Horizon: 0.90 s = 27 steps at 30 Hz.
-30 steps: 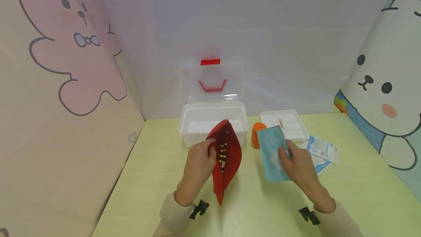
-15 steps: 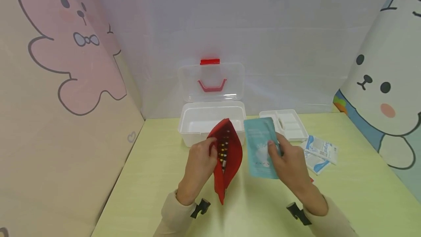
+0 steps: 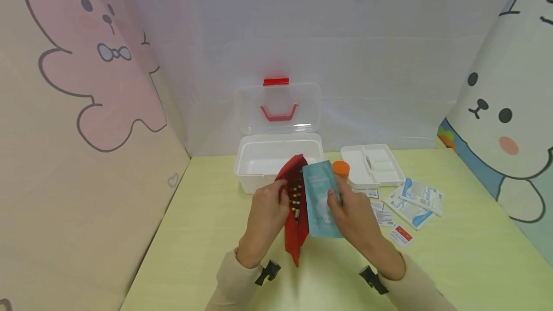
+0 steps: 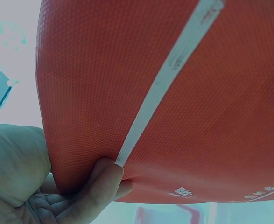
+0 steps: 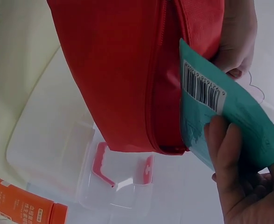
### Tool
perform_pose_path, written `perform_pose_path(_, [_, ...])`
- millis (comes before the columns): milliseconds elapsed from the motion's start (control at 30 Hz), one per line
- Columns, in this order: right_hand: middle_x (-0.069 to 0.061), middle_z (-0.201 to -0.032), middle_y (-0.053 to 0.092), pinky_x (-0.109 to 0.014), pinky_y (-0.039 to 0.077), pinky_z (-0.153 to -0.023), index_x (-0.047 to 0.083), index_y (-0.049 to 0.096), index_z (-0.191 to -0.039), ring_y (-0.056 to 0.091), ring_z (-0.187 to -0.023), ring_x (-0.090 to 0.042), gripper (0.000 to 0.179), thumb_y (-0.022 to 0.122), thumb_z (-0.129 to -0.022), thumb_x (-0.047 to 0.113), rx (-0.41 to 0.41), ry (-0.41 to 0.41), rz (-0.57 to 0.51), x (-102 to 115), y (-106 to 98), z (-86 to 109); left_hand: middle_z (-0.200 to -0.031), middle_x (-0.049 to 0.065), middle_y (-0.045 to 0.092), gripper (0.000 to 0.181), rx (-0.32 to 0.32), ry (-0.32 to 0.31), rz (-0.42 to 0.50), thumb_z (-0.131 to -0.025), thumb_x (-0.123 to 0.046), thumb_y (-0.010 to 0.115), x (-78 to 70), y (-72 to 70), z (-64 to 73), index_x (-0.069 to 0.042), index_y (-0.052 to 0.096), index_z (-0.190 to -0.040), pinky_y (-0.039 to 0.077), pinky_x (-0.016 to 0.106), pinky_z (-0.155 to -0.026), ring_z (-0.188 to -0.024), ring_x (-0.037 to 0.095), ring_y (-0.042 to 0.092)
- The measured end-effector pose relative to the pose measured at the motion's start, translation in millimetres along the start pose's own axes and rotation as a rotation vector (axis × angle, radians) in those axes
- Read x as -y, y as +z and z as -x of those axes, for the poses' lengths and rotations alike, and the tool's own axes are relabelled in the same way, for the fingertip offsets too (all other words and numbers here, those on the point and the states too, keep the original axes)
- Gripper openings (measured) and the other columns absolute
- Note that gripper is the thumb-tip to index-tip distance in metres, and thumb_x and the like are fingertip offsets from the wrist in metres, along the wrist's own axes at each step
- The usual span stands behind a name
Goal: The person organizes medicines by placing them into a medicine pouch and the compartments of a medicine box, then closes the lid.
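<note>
My left hand (image 3: pixel 267 210) pinches one edge of a red zippered pouch (image 5: pixel 113 70), which stands with its mouth apart above the table. Inside the pouch, blister packs of pills (image 3: pixel 295 198) show yellow and white dots. A pale stripe runs along the pouch's outer face in the left wrist view. My right hand (image 3: pixel 360 217) holds a flat teal sachet (image 3: pixel 320 200), thumb on its front. The sachet's edge overlaps the pouch mouth; in the right wrist view its barcode corner lies right at the zipper opening.
A clear white box (image 3: pixel 281 157) with its lid (image 3: pixel 278 109) raised stands behind the pouch. To the right are an orange bottle (image 3: pixel 341 169), a white compartment tray (image 3: pixel 380 164), white-and-blue packets (image 3: pixel 412 208) and a small red-and-white packet (image 3: pixel 402 235).
My right hand has carried the teal sachet left to the pouch's mouth, uncovering the orange bottle and small packets. The left hand and pouch have shifted slightly right.
</note>
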State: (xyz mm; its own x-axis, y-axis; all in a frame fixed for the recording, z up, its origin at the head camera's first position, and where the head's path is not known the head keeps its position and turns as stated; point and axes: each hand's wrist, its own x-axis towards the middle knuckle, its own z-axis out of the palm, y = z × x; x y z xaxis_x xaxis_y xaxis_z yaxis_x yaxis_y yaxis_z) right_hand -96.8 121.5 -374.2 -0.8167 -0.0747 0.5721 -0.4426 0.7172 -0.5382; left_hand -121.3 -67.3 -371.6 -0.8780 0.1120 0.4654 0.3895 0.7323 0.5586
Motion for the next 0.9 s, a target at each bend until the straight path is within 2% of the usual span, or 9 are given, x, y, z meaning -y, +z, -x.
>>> perform_pose_path(233, [-0.004, -0.048, 0.047, -0.03, 0.037, -0.042, -0.003, 0.057, -0.121, 0.045, -0.041, -0.018, 0.033, 0.059, -0.089, 0.003, -0.05, -0.03, 0.123, -1, 20, -2.5, -0.099, 0.018, 0.074, 0.021, 0.002, 0.001, 0.026, -0.09, 0.0, 0.063, -3.8, 2.0, 0.3, 0.005, 0.07, -0.108, 0.06, 0.035, -0.075, -0.084, 0.027, 0.072])
perform_pose_path(400, [-0.004, -0.046, 0.044, -0.025, 0.029, -0.037, -0.002, 0.054, -0.122, 0.044, -0.035, -0.02, 0.037, 0.061, -0.086, 0.004, -0.113, -0.078, 0.214, -2, 30, -2.5, -0.099, 0.018, 0.074, 0.02, -0.006, 0.009, 0.037, -0.089, 0.001, 0.062, -5.8, 3.5, 1.7, 0.005, 0.07, -0.108, 0.06, 0.036, -0.075, -0.084, 0.027, 0.072])
perform_pose_path(533, [-0.004, -0.046, 0.043, -0.026, 0.032, -0.035, -0.005, 0.053, -0.122, 0.046, -0.035, -0.023, 0.041, 0.064, -0.084, 0.005, -0.133, -0.098, 0.3, -2, 36, -3.8, -0.097, 0.017, 0.074, 0.02, -0.019, 0.03, 0.037, -0.089, 0.001, 0.063, -7.6, 4.5, 1.6, 0.005, 0.071, -0.106, 0.06, 0.037, -0.075, -0.083, 0.027, 0.072])
perform_pose_path(733, [-0.005, -0.046, 0.041, -0.031, 0.036, -0.035, -0.008, 0.052, -0.124, 0.045, -0.035, -0.024, 0.047, 0.069, -0.083, 0.008, -0.095, -0.074, 0.426, -3, 41, -3.8, -0.096, 0.017, 0.075, 0.019, -0.016, 0.049, 0.024, -0.088, 0.001, 0.063, -9.6, 7.0, 1.6, 0.005, 0.071, -0.105, 0.06, 0.037, -0.076, -0.083, 0.027, 0.072])
perform_pose_path(900, [-0.004, -0.046, 0.041, -0.03, 0.037, -0.036, -0.008, 0.05, -0.127, 0.044, -0.036, -0.023, 0.05, 0.069, -0.084, 0.01, -0.044, -0.031, 0.473, -4, 45, -3.3, -0.098, 0.017, 0.075, 0.02, -0.004, 0.041, 0.02, -0.089, -0.001, 0.063, -9.8, 8.8, 2.6, 0.004, 0.071, -0.106, 0.06, 0.037, -0.078, -0.085, 0.026, 0.073])
